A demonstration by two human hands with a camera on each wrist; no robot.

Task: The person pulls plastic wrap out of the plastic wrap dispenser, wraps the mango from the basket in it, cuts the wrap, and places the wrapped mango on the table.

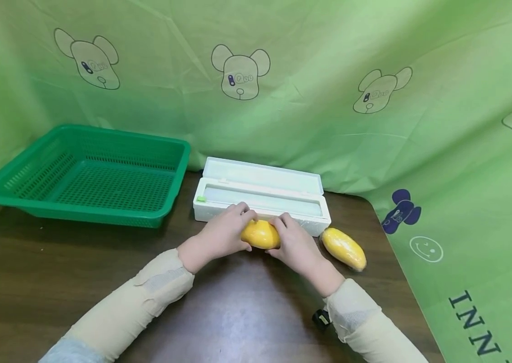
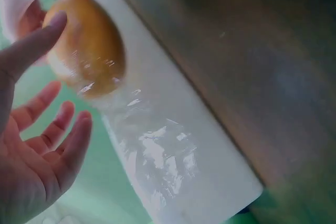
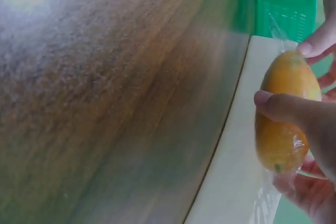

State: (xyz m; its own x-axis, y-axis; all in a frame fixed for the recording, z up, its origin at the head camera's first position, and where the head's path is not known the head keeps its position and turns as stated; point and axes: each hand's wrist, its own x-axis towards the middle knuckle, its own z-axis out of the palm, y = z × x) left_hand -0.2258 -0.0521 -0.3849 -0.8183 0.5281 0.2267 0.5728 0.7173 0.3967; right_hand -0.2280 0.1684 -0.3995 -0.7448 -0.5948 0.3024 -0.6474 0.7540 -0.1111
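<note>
In the head view a yellow mango (image 1: 261,235) is held between both hands, in front of a white cling film box (image 1: 262,201). My left hand (image 1: 226,232) is at the mango's left end; the left wrist view shows its thumb on the skin and its other fingers bent beneath. My right hand (image 1: 295,245) grips the other end, its thumb (image 3: 286,107) lying across the fruit in the right wrist view. Shiny clear cling film (image 2: 157,156) clings to the mango and trails over the box's white side. A second mango (image 1: 343,248), glossy with film, lies right of the box.
A green plastic basket (image 1: 88,214) with slotted walls stands at the back left. The box's lid (image 1: 262,174) is raised against the green printed curtain (image 1: 301,116). Under everything is a dark wooden table (image 1: 78,262). A small black object (image 1: 321,319) shows beside the right sleeve.
</note>
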